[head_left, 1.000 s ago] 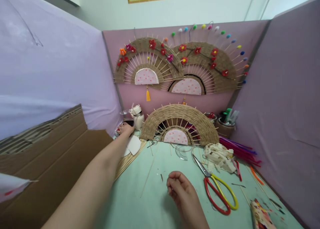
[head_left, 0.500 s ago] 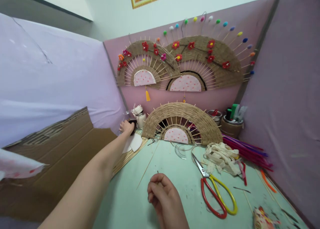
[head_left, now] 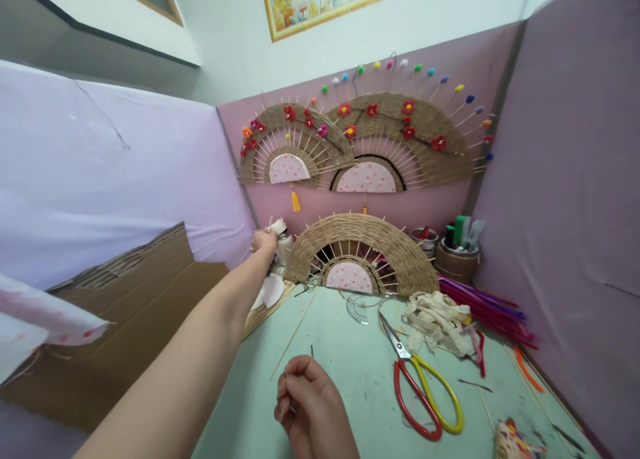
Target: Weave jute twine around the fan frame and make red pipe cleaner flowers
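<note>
My left arm stretches to the far left corner of the green table (head_left: 350, 385). There my left hand (head_left: 263, 241) is closed around something small beside a white jar (head_left: 284, 240); what it grips is hidden. My right hand (head_left: 307, 402) rests near the front of the table with its fingers curled in a pinch on a thin dark stick (head_left: 311, 351). A woven half-round fan (head_left: 361, 251) stands propped behind, with a bundle of thin sticks (head_left: 267, 309) and a white paper piece (head_left: 270, 291) just below my left wrist.
Red and yellow scissors (head_left: 420, 389) lie right of my right hand. Beyond are cream ribbon scraps (head_left: 439, 319), purple and red pipe cleaners (head_left: 487, 309), a tool cup (head_left: 457, 255) and a clear protractor (head_left: 359, 309). Cardboard (head_left: 125, 319) leans at left. Two decorated fans (head_left: 365, 145) hang on the wall.
My left hand has risen from table level up beside the white jar. My right hand has drawn back toward me and to the left. The view has tilted upward.
</note>
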